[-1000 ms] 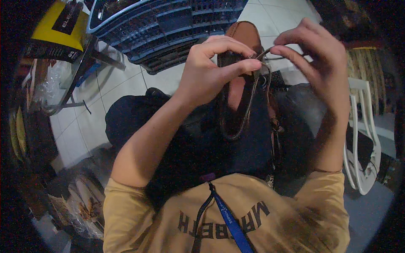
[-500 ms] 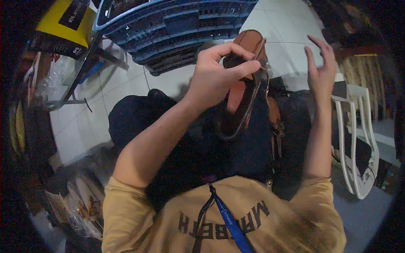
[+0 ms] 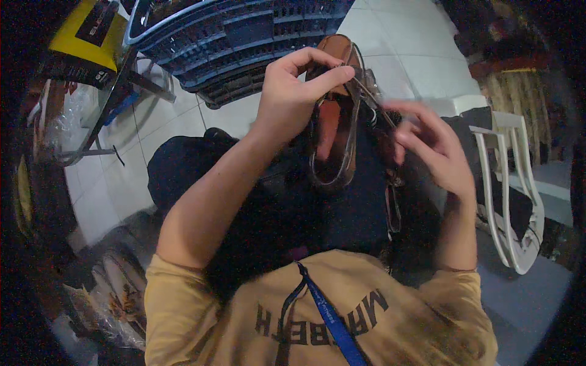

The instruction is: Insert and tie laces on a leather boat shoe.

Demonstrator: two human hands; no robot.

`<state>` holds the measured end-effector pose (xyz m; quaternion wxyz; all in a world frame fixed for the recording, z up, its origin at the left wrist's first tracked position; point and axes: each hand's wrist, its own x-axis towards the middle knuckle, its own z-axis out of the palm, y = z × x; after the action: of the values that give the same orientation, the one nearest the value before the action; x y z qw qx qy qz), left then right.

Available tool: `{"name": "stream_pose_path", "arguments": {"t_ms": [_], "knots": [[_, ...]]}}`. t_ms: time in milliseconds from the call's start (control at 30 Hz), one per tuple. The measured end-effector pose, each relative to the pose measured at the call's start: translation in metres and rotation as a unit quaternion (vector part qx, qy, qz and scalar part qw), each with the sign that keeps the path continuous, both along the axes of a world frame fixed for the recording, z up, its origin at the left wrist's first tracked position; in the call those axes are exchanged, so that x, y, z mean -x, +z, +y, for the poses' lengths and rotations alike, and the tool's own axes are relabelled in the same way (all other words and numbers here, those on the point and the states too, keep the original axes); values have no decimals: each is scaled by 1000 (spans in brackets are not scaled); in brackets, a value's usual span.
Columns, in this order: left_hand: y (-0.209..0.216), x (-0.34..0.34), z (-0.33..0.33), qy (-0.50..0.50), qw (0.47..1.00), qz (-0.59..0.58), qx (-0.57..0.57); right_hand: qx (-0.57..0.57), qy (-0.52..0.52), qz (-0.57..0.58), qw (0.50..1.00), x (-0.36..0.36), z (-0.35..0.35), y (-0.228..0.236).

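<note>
A brown leather shoe [image 3: 329,125] with a reddish-brown insole hangs over my dark-clothed lap, its toe pointing away from me. My left hand [image 3: 296,91] pinches its upper between thumb and index finger. From that pinch a thin dark strap [image 3: 372,96] slants down to the right. At its lower end my right hand [image 3: 433,143] has its fingers curled around it, slightly smeared by motion. Below the right fingers, more brown strappy pieces [image 3: 394,201] rest by my right thigh; they are too dim to make out.
Blue plastic crates [image 3: 244,46] stand ahead on the tiled floor [image 3: 390,43]. A yellow and black bag [image 3: 85,46] and a metal frame [image 3: 122,85] are at the far left. A white plastic chair [image 3: 510,189] stands at right. Plastic-wrapped items [image 3: 119,293] lie at lower left.
My right hand has come down and inward from open in the air to the strap beside the shoe. My left hand and the shoe have shifted slightly left in the picture.
</note>
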<state>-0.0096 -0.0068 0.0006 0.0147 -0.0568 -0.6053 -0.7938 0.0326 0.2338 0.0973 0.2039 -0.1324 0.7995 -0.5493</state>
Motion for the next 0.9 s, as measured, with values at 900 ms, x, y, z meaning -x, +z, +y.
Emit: {"name": "stream_pose_path", "arguments": {"t_ms": [900], "knots": [[11,-4,-6,-15,999,-28,13,291,36,206,934,-29,90,47]]}}
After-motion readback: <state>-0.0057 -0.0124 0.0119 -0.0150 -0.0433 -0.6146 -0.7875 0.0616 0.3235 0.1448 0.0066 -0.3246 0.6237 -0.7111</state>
